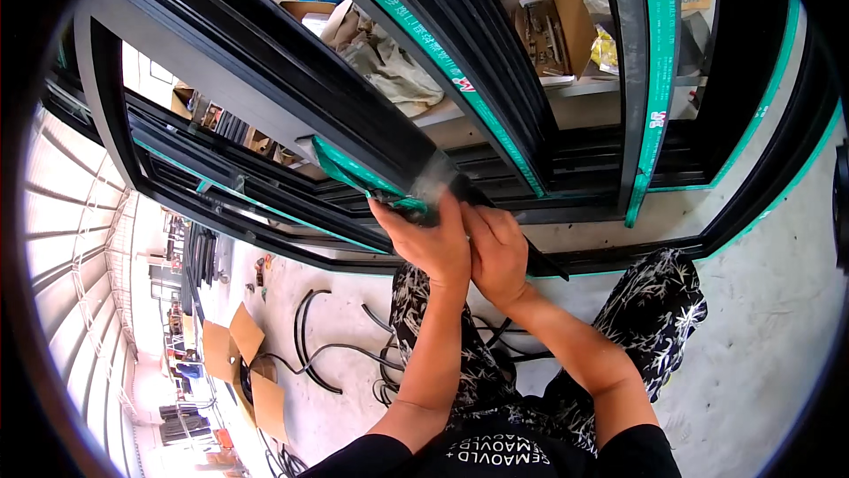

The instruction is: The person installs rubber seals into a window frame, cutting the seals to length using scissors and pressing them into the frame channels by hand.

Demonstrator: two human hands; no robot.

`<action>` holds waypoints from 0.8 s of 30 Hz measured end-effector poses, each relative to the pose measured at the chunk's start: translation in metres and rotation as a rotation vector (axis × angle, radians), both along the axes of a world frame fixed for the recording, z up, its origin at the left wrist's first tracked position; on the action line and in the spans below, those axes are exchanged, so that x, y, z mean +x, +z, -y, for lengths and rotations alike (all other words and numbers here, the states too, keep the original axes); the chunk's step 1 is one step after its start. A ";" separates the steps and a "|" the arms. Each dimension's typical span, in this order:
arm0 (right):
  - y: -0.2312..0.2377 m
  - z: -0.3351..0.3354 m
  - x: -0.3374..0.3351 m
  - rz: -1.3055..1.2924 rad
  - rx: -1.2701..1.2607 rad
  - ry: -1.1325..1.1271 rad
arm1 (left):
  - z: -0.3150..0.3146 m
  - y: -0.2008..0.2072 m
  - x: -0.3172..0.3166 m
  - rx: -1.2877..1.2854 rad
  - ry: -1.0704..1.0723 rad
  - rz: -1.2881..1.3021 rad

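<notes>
A long black frame bar [354,111] runs down from the upper left to in front of my knees. Crumpled green protective film [349,173], partly loose from the bar, leads into my left hand [431,237], whose fingers are closed on it. Pressed against it on the right is my right hand [497,252], fingers curled at the bar's lower end. What its fingers hold is hidden. A pale, blurred patch [432,175] shows on the bar just beyond both hands.
More black frame bars carry green film strips [654,80]. Behind them, an open cardboard box [570,18] and plastic bags [393,71] lie on a surface. Black hoses or strips [305,345] and another open carton [234,345] lie on the pale floor at left.
</notes>
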State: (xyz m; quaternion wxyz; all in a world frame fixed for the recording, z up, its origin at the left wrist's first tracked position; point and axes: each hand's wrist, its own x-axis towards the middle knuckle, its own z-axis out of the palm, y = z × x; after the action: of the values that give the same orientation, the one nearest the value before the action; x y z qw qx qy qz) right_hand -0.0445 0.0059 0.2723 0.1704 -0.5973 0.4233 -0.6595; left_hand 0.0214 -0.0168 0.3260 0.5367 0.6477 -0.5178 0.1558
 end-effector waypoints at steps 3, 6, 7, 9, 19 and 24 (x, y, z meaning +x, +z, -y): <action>0.000 0.000 0.000 0.017 -0.013 -0.001 | -0.003 0.000 0.000 0.026 -0.010 -0.079; -0.001 0.003 -0.001 0.027 -0.002 0.043 | -0.002 -0.005 0.004 -0.009 0.014 0.002; -0.001 0.008 -0.006 0.028 0.022 0.081 | -0.001 -0.006 0.006 -0.013 0.034 0.029; 0.013 0.016 -0.012 0.065 -0.019 0.120 | 0.004 -0.007 0.008 -0.025 0.066 0.079; 0.069 0.011 -0.010 0.164 -0.097 0.268 | -0.004 -0.016 0.014 -0.028 -0.121 -0.158; 0.081 0.005 -0.014 0.084 -0.019 0.302 | -0.007 -0.012 0.008 -0.061 -0.187 -0.194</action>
State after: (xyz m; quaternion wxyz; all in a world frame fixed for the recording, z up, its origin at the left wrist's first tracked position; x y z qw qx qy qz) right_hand -0.0583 0.0012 0.3535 0.2794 -0.6276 0.3151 -0.6548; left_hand 0.0298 -0.0097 0.3136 0.6160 0.5921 -0.5165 0.0573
